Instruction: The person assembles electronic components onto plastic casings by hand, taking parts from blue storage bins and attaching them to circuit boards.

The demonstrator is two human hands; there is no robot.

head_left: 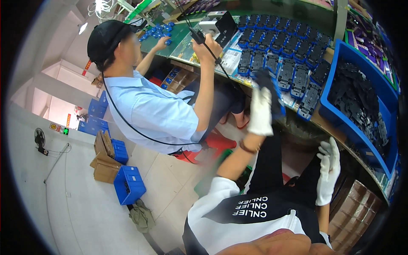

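My left hand (260, 112), in a white glove with a bracelet at the wrist, is closed around a black and blue toy car chassis (277, 104) at the table's near edge. The piece is smeared by motion. Beyond it, rows of similar toy car chassis (293, 46) lie on the table, black side up with blue edges. My right hand (328, 170), also gloved in white, hangs with its fingers stretched out and nothing in it. It is below the table edge, near the blue bin (340, 114).
Loose black plastic parts (355, 97) fill the bin on the right. A co-worker in a light blue shirt (153, 106) sits at my left, holding a black cable. A red stool (212, 146) is under them. Cartons (355, 212) stand under the table at right.
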